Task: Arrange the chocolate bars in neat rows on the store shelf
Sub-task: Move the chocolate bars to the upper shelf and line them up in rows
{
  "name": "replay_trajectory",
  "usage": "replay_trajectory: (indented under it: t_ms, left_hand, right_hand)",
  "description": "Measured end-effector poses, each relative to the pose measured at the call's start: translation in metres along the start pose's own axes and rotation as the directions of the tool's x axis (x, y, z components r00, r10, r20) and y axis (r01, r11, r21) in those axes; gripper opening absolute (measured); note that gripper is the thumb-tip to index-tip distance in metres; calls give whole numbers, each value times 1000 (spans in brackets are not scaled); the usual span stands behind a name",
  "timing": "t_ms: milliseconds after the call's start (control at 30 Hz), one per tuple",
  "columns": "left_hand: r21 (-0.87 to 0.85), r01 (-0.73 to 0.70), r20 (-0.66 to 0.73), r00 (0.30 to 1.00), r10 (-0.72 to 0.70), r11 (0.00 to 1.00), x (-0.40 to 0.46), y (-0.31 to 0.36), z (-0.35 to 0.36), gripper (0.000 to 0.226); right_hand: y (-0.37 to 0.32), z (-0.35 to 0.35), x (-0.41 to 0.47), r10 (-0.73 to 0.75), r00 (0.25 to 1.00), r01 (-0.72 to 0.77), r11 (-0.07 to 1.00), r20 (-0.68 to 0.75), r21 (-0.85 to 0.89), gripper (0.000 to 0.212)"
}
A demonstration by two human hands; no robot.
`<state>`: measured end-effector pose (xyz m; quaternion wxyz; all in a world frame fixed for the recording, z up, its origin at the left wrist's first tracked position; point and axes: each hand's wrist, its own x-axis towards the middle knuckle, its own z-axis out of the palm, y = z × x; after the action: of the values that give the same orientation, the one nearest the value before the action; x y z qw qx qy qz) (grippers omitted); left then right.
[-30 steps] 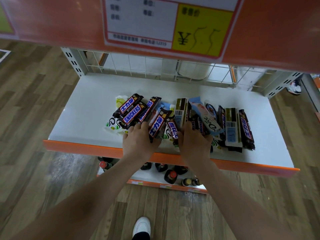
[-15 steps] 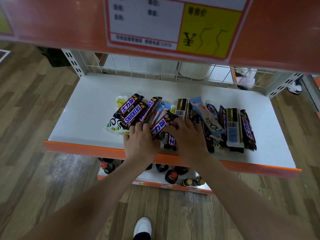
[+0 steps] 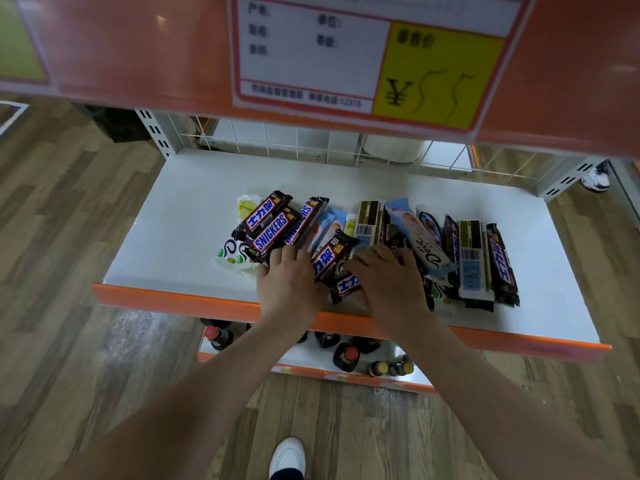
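The chocolate bars [image 3: 377, 244] lie in a loose heap on the white store shelf [image 3: 180, 216], toward its front middle and right, not yet in rows. At the right end several bars, among them a dark Snickers bar [image 3: 503, 264] and a barcode-up bar [image 3: 471, 258], lie side by side with their long axes running front to back. At the left end the heap is untidy: two Snickers bars [image 3: 269, 226] lie slantwise over a white wrapper [image 3: 231, 255], their long axes turned diagonally toward the back right.

Both hands rest on the heap near the shelf's orange front lip [image 3: 180, 301]. The left hand [image 3: 289, 282] lies palm down, fingers fairly straight, fingertips touching the near ends of the slanted bars. The right hand [image 3: 388, 282] lies palm down, fingers spread over the middle bars; whether any finger is hooked under a wrapper cannot be told. Between the two hands a dark bar [image 3: 329, 258] stands out at a diagonal, touching both.

Judgement: the sorting is at an early stage. The diagonal bar lies directly between the hands, just ahead of the knuckles, about equally near to each; it needs turning until its long axis runs front to back.
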<state>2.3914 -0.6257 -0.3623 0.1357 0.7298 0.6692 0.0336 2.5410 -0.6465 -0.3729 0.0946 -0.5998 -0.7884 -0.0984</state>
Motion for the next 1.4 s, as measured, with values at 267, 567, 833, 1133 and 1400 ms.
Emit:
replay_trajectory:
  t_ms: [267,567,833,1133,1400]
  left_hand:
    - [-81,30,-22,999,-31,996,4,-1,0,36]
    - [-165,-30,-94,995,15,986,-19,-11,-18,38]
    - [-88,-98,-146,986,84,991,-56,-8,-55,37]
    - [-27,-142,-148,980,136,990,-107,-3,-125,40]
    - [-6,-200,-205,959,194,980,-152,2,-186,41]
  right_hand:
    - [2,1,-7,-7,1000,7,1000,-10,-17,44]
    - [-6,-20,-27,14,996,-18,999,-84,-49,41]
    - [-19,-70,-46,89,994,-93,993,-64,-69,38]
    - [-30,-148,-71,130,986,-140,985,-102,-97,45]
    - [-41,-223,-85,105,980,-123,987,-168,-103,44]
